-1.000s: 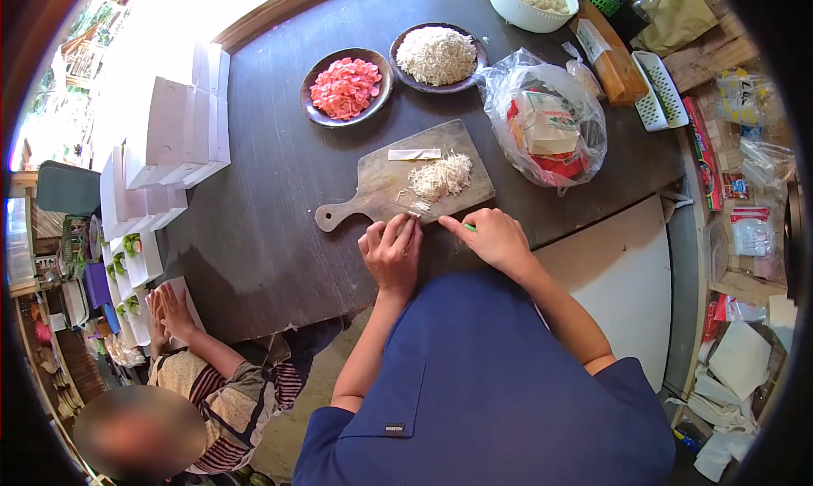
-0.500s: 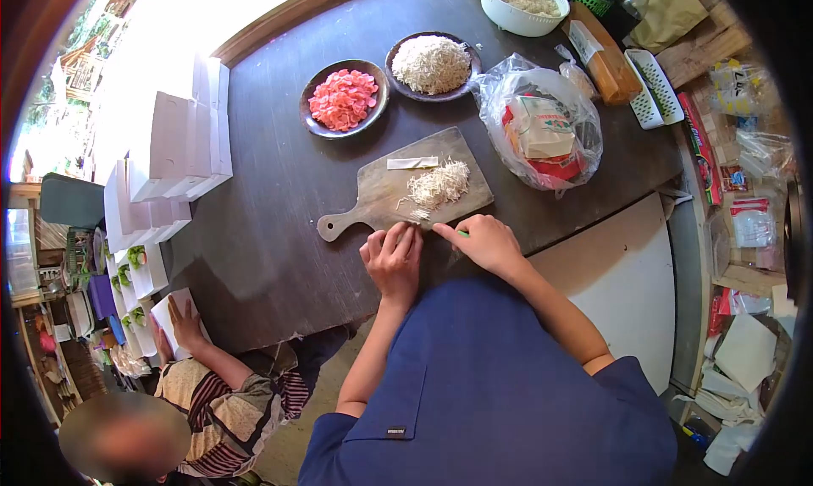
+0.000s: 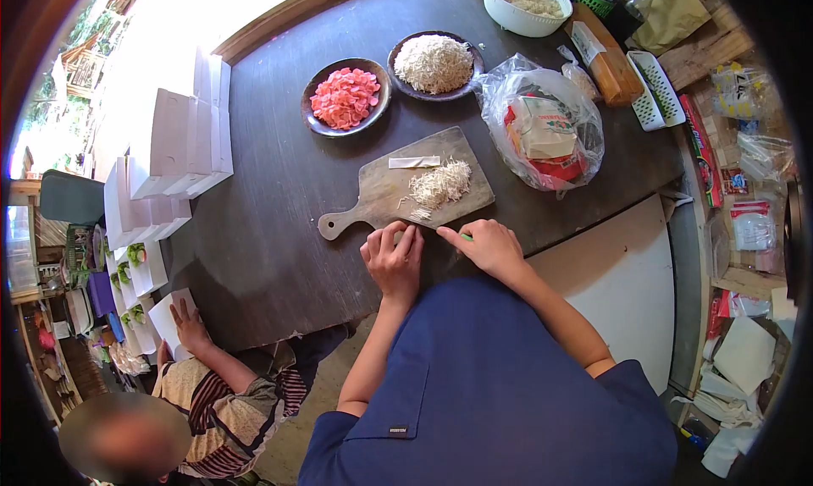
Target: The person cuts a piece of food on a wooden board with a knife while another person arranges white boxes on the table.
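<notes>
My left hand (image 3: 393,256) is closed at the near edge of the wooden cutting board (image 3: 378,187), its fingers bent over something too small to make out. My right hand (image 3: 491,247) grips a knife by its green handle (image 3: 467,237); the blade lies low by the left fingertips and is mostly hard to see. On the board rests a pile of thin pale shreds (image 3: 444,183), with a few loose ones near the left fingers. A flat whitish strip (image 3: 414,162) lies behind the pile.
Behind the board stand a bowl of pink flakes (image 3: 345,98) and a bowl of white shreds (image 3: 434,63). A plastic bag with packets (image 3: 544,130) sits to the right. White boxes (image 3: 182,139) line the left edge, where another person's hand (image 3: 191,327) rests on white card.
My hands stay in nearly the same place at the board, with only a slight shift of the fingers. The other person's hand has moved a little on the white card.
</notes>
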`<action>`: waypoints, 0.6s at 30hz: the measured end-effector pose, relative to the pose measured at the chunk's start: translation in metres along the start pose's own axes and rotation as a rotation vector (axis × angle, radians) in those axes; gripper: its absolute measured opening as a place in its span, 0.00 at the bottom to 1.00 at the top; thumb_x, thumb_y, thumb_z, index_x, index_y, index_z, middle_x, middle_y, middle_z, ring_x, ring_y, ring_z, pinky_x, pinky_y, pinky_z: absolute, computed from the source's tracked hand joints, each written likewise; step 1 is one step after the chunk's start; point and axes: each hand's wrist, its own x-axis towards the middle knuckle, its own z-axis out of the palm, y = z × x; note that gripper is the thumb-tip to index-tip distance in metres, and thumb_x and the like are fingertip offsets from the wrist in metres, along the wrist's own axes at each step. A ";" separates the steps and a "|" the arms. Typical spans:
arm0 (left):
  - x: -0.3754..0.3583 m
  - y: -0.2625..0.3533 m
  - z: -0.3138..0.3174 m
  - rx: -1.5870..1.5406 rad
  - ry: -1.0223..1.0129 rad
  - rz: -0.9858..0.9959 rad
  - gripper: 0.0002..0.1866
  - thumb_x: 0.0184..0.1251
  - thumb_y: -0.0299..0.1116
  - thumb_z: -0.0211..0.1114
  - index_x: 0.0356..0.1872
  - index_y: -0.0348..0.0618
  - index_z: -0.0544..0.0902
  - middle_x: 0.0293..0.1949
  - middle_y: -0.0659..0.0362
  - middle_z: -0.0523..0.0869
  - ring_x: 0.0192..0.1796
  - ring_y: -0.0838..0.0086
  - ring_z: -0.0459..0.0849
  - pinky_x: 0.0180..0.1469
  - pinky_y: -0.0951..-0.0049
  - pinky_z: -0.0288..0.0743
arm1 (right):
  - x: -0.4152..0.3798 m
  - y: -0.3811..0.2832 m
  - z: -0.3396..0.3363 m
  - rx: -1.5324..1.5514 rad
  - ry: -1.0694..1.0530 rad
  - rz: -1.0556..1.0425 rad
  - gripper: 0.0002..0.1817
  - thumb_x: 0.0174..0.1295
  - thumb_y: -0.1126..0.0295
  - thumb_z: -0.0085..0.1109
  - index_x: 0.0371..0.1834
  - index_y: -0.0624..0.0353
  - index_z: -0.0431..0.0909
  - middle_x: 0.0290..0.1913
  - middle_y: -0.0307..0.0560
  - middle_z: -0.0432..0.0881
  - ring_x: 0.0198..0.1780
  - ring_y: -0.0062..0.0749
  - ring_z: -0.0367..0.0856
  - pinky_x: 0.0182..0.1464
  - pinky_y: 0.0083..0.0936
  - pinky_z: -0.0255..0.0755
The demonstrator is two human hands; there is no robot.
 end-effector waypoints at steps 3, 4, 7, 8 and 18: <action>0.001 -0.001 0.000 0.011 -0.008 0.018 0.10 0.64 0.37 0.82 0.45 0.53 0.97 0.49 0.70 0.91 0.55 0.68 0.85 0.59 0.62 0.73 | 0.006 -0.007 0.001 0.040 0.001 -0.021 0.41 0.74 0.27 0.57 0.28 0.58 0.93 0.34 0.63 0.92 0.43 0.62 0.94 0.50 0.52 0.85; 0.001 -0.001 0.000 0.008 -0.007 0.033 0.10 0.65 0.37 0.82 0.46 0.53 0.97 0.49 0.70 0.91 0.55 0.68 0.85 0.59 0.62 0.72 | 0.005 -0.008 -0.001 0.056 -0.015 -0.013 0.41 0.74 0.27 0.57 0.28 0.58 0.93 0.33 0.62 0.92 0.43 0.61 0.94 0.50 0.51 0.86; 0.001 -0.002 -0.002 0.007 -0.019 0.033 0.10 0.67 0.38 0.80 0.47 0.52 0.96 0.50 0.70 0.91 0.55 0.68 0.84 0.60 0.62 0.72 | 0.002 -0.008 -0.007 0.072 -0.016 -0.006 0.41 0.74 0.27 0.58 0.27 0.58 0.93 0.32 0.61 0.92 0.43 0.61 0.94 0.50 0.51 0.86; 0.001 -0.001 -0.002 0.007 -0.033 0.024 0.10 0.67 0.38 0.80 0.47 0.52 0.96 0.50 0.70 0.91 0.55 0.68 0.85 0.60 0.62 0.72 | 0.000 -0.006 -0.008 0.074 0.002 -0.003 0.41 0.74 0.27 0.58 0.27 0.58 0.93 0.31 0.61 0.92 0.42 0.61 0.94 0.50 0.51 0.86; 0.001 -0.001 -0.002 0.001 -0.017 0.027 0.10 0.65 0.36 0.82 0.45 0.52 0.97 0.50 0.71 0.92 0.54 0.68 0.84 0.58 0.63 0.73 | -0.002 -0.002 -0.002 -0.013 0.023 -0.037 0.41 0.74 0.28 0.59 0.28 0.61 0.92 0.33 0.65 0.91 0.43 0.62 0.94 0.49 0.54 0.86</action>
